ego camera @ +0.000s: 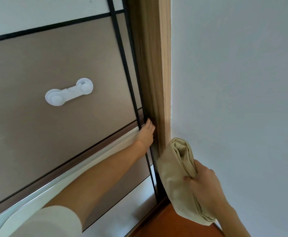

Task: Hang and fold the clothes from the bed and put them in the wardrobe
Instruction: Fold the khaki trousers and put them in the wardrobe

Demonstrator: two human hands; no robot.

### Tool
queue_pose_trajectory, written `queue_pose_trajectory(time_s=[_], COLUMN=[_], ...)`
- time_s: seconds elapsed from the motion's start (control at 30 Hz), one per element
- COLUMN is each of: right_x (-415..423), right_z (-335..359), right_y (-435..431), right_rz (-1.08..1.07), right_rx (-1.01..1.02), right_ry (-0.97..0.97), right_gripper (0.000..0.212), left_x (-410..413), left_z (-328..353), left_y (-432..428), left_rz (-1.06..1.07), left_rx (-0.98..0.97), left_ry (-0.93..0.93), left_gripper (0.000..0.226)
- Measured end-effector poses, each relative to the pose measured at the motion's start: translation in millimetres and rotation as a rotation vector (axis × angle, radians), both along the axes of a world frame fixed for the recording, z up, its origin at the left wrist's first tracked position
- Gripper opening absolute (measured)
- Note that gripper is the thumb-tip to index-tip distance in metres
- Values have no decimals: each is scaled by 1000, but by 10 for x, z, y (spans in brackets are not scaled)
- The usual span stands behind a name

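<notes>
My left hand (146, 132) hooks its fingers around the black edge of the brown sliding wardrobe door (57, 65). I should pull it sideways slowly. My right hand (206, 187) squeezes the folded beige cloth (175, 166), beside the wooden frame (163, 65).

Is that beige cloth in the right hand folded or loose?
Folded. The beige cloth is a compact bundle with stacked layers showing at its top end, gripped by the right hand; nothing hangs open.
</notes>
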State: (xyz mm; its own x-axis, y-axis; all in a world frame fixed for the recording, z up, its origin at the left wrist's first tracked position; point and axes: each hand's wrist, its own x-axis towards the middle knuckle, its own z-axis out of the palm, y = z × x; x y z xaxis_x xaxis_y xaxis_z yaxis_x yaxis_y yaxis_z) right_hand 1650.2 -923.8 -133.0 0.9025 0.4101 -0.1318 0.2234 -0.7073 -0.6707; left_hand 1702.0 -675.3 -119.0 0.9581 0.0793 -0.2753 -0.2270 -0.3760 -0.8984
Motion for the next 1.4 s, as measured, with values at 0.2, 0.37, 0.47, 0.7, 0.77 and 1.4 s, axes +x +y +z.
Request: queue_pose_trajectory(time_s=[0.2,0.37,0.47,0.7,0.77,1.4], right_x=[53,136,183,140,91,-941], right_z=[234,425,456,453,452,643], right_y=[67,191,277,612,746,2282], right_rz=[62,101,131,217,241,606], right_rx=[24,59,73,54,52,100], right_ry=[-59,-91,-108,-102,-106,-107], right_gripper=[21,18,22,24,23,22], left_x=[-306,-480,-702,-1240,-1438,-3663], left_z=[2,21,20,-76,-75,-244], left_y=[30,-15,35,396,509,1275], left_rz=[-80,18,25,75,76,411], left_rx=[119,80,106,64,45,-246], left_ry=[122,149,156,135,159,-78], left_gripper=[54,47,47,53,52,50])
